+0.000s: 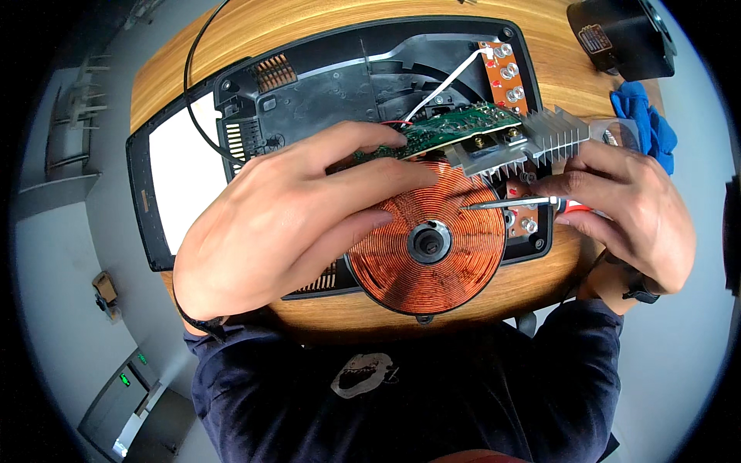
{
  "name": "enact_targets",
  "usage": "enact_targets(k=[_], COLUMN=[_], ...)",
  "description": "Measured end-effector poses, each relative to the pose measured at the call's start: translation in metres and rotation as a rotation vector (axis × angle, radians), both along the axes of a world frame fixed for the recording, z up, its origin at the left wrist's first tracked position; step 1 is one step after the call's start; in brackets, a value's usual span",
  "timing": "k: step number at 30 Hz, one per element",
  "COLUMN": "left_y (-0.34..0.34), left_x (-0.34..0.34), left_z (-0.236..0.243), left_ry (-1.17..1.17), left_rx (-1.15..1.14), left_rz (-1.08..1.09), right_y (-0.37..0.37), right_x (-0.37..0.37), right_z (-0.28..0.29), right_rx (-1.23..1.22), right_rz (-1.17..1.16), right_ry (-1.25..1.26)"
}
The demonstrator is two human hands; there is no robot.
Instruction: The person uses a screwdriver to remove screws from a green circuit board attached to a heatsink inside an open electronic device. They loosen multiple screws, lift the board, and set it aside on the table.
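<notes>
A green circuit board [459, 126] is raised at a tilt above the copper coil [394, 270], with a finned metal heatsink [557, 137] on its right part. My left hand [270, 208] grips the board's left end, its fingers reaching over the coil. In my right hand [633, 204] is a screwdriver [513, 203] with a red handle, its shaft pointing left across the coil. Fingers of that same hand touch the heatsink's lower right edge. Beneath lies an open black appliance housing [316, 104], and a white wire [445, 82] runs from its small orange-brown board [500, 86] toward the green one.
The housing sits on a wooden table [174, 58], a white panel [181, 174] at its left. A black cable [187, 73] curves over its left side. At the back right are a black box-like object [621, 38], a blue cloth [648, 127] and a clear plastic bag [621, 131].
</notes>
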State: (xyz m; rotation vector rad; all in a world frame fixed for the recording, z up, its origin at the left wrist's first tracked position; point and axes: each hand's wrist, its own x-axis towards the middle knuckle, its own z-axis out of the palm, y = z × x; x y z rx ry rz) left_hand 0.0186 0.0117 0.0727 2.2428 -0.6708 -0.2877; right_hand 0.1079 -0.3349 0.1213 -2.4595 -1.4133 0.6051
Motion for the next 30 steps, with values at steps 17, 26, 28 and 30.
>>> enact_targets(k=[17,26,28,30], left_y=[-0.015,-0.036,-0.039,-0.039], left_x=[-0.016,0.013,0.018,0.022], left_z=[0.000,-0.011,-0.013,-0.016], left_ry=[-0.116,-0.236,-0.267,-0.301], left_rx=[0.146,0.061,0.086,0.049], left_rz=[0.122,0.069,0.065,0.101], right_y=[-0.002,-0.001,-0.001,-0.001], right_x=[-0.002,0.000,0.000,0.001], right_z=[-0.003,-0.003,-0.003,-0.004], right_rx=[-0.026,0.016,0.017,0.019], right_rz=[-0.026,-0.008,-0.001,0.013], right_ry=[-0.038,-0.044,-0.051,-0.057])
